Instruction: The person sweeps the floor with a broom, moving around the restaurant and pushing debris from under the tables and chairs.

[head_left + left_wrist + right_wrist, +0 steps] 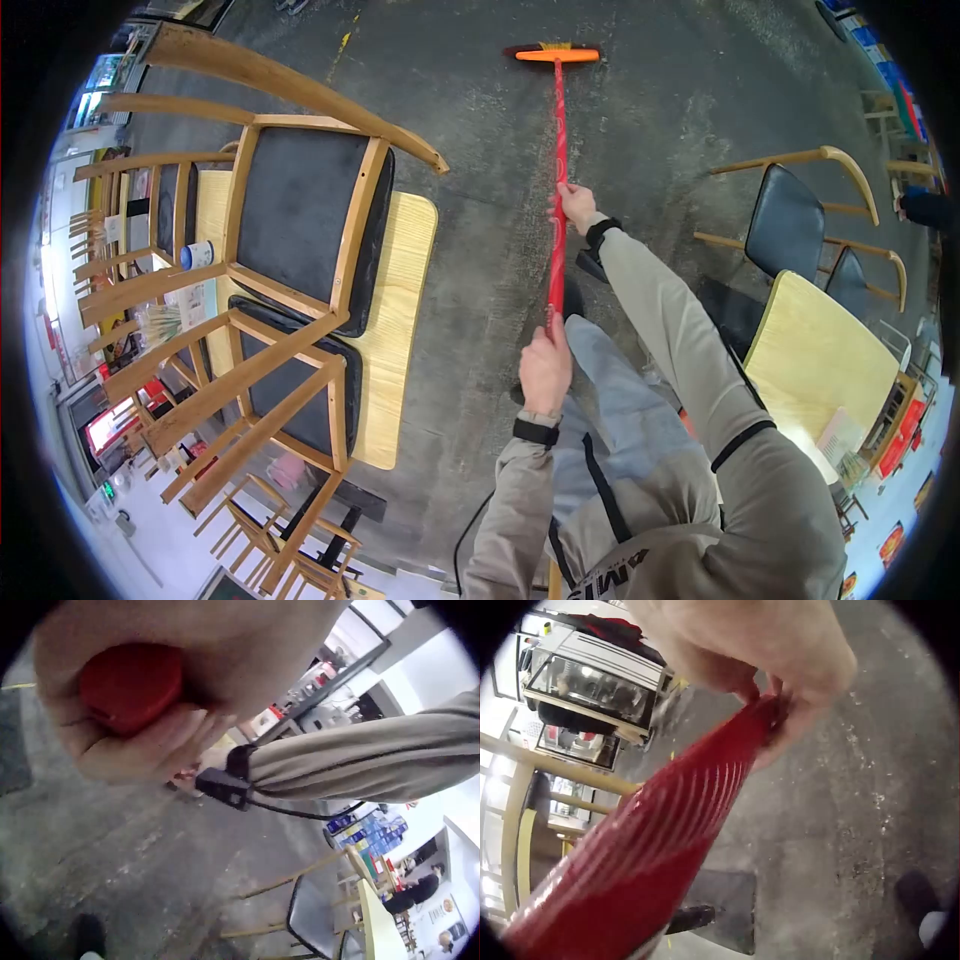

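A broom with an orange head (557, 54) and a long red handle (559, 130) reaches forward over the dark floor in the head view. My left hand (545, 372) grips the handle near its close end. In the left wrist view the fingers wrap round the red end cap (131, 686). Farther along, my right hand (577, 207) holds the middle of the handle. The right wrist view shows its fingers curled round the red shaft (682, 802), which has pale stripes. Dark bristles show at the far edge of the head.
To the left, wooden chairs with black seats (305, 200) rest upturned on a light wooden table (405, 330). On the right stand a black-seated chair (785, 220) and another light table (820, 360). A person (416, 892) is in the background of the left wrist view.
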Available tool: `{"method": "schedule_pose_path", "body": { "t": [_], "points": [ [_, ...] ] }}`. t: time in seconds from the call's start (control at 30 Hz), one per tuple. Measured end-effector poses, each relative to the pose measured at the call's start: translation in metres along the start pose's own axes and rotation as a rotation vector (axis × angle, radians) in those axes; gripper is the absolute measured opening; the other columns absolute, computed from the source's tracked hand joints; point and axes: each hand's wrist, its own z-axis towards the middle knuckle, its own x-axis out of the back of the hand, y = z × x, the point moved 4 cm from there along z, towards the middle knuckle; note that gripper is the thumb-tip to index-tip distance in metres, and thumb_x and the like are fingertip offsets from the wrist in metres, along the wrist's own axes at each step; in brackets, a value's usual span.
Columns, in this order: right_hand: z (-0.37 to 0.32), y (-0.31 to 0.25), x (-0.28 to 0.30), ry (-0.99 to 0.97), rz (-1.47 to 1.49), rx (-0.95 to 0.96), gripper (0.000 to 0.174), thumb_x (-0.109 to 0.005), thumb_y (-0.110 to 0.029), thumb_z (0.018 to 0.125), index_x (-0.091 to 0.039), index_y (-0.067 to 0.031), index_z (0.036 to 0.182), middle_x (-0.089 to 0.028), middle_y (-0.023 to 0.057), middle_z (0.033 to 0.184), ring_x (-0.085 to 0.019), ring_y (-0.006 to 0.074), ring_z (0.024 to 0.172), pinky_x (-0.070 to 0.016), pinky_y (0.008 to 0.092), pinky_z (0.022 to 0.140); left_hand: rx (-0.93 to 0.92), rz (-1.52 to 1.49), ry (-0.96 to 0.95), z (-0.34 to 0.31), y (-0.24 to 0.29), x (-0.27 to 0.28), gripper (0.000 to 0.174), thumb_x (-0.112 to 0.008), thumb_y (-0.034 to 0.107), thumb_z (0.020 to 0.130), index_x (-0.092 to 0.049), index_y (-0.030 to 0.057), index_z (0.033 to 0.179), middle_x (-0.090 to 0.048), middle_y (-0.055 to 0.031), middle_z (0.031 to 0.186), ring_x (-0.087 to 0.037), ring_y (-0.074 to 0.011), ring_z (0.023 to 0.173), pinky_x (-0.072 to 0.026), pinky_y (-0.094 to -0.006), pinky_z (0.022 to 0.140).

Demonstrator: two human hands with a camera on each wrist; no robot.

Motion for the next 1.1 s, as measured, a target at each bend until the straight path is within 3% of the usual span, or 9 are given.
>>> {"method": "schedule_pose_path", "body": {
  "t": [0.33, 0.43, 0.5, 0.63, 0.83, 0.87, 0.97, 1.0, 1.1],
  "points": [
    [-0.084, 0.127, -0.039, -0.161, -0.076, -0.221, 0.041, -0.058, -0.031, 0.088, -0.054, -0.007, 0.122, -0.065, 0.0114, 0.087, -0.066, 0.0258, 0.066, -0.0582, 0.0438, 0.057, 0.125, 0.05, -0.067, -0.061, -0.166, 0.005, 0.05, -0.039, 0.045, 0.095, -0.059, -0.0004, 0.103, -0.06, -0.0299, 0.086, -0.055, -0.0485, 0.089, -0.0437, -0.0508, 0.073],
    [-0.129, 0.17, -0.048, -0.137, -0.133, -0.259, 0.045, -0.06, -0.033, 0.087, -0.053, -0.0067, 0.123, -0.065, 0.0119, 0.087, -0.067, 0.0262, 0.067, -0.0583, 0.0435, 0.056, 0.048, 0.068, -0.023, -0.092, -0.216, 0.004, 0.053, -0.039, 0.048, 0.094, -0.059, -0.0012, 0.092, -0.059, -0.0308, 0.08, -0.057, -0.048, 0.083, -0.0435, -0.053, 0.069],
    [-0.155, 0.212, -0.048, -0.177, -0.169, -0.282, 0.046, -0.061, -0.033, 0.087, -0.053, -0.0063, 0.124, -0.065, 0.013, 0.088, -0.067, 0.0261, 0.066, -0.0583, 0.0429, 0.055, 0.266, 0.011, -0.103, -0.122, -0.246, 0.002, 0.061, -0.036, 0.052, 0.093, -0.062, -0.0022, 0.091, -0.059, -0.0316, 0.084, -0.057, -0.0479, 0.086, -0.0436, -0.0517, 0.072],
    [-0.251, 0.267, -0.041, -0.293, -0.194, -0.338, 0.046, -0.063, -0.033, 0.086, -0.054, -0.0061, 0.122, -0.066, 0.013, 0.09, -0.067, 0.0258, 0.066, -0.0582, 0.0419, 0.054, 0.362, 0.005, -0.13, -0.203, -0.341, -0.024, 0.073, -0.031, 0.06, 0.091, -0.063, -0.0048, 0.09, -0.059, -0.0331, 0.085, -0.057, -0.0477, 0.091, -0.0435, -0.0507, 0.076],
    [-0.388, 0.392, -0.039, -0.368, -0.385, -0.609, 0.048, -0.068, -0.028, 0.081, -0.054, -0.0078, 0.122, -0.065, 0.0115, 0.092, -0.065, 0.0241, 0.084, -0.0526, 0.0505, 0.08, 0.496, 0.08, -0.166, -0.354, -0.486, -0.035, 0.074, -0.033, 0.062, 0.09, -0.063, -0.0056, 0.088, -0.06, -0.0333, 0.086, -0.057, -0.0473, 0.09, -0.0437, -0.0509, 0.078],
    [-0.397, 0.441, -0.04, -0.342, -0.339, -0.691, 0.037, -0.068, -0.025, 0.079, -0.058, -0.0059, 0.11, -0.065, 0.0099, 0.089, -0.064, 0.023, 0.082, -0.0507, 0.0497, 0.081, 0.353, 0.027, -0.118, -0.385, -0.528, -0.046, 0.068, -0.036, 0.06, 0.09, -0.065, -0.0028, 0.087, -0.061, -0.0311, 0.08, -0.059, -0.046, 0.085, -0.0457, -0.0507, 0.073],
    [-0.449, 0.493, -0.057, -0.563, -0.054, -0.91, 0.024, -0.067, -0.021, 0.079, -0.056, -0.0046, 0.094, -0.063, 0.0069, 0.084, -0.064, 0.0217, 0.079, -0.0524, 0.0458, 0.073, 0.503, 0.093, -0.084, -0.453, -0.512, -0.014, 0.061, -0.041, 0.055, 0.09, -0.064, -0.0001, 0.082, -0.061, -0.0276, 0.071, -0.061, -0.0443, 0.076, -0.0471, -0.0504, 0.065],
    [-0.466, 0.506, -0.061, -0.476, 0.009, -0.968, 0.031, -0.063, -0.016, 0.083, -0.047, -0.006, 0.107, -0.059, 0.0081, 0.078, -0.062, 0.0212, 0.074, -0.0528, 0.0406, 0.067, 0.515, 0.09, -0.083, -0.468, -0.516, -0.013, 0.061, -0.041, 0.055, 0.09, -0.064, -0.0001, 0.082, -0.061, -0.0276, 0.071, -0.061, -0.0443, 0.076, -0.0471, -0.0504, 0.065],
    [-0.499, 0.494, -0.064, -0.228, -0.425, -0.677, 0.029, -0.061, -0.018, 0.084, -0.046, -0.0037, 0.105, -0.057, 0.008, 0.074, -0.062, 0.0204, 0.072, -0.0518, 0.0388, 0.063, 0.469, 0.103, 0.071, -0.484, -0.528, -0.019, 0.054, -0.047, 0.049, 0.09, -0.067, -0.0006, 0.085, -0.06, -0.0259, 0.067, -0.061, -0.0441, 0.07, -0.0475, -0.0481, 0.058]
  ]
}}
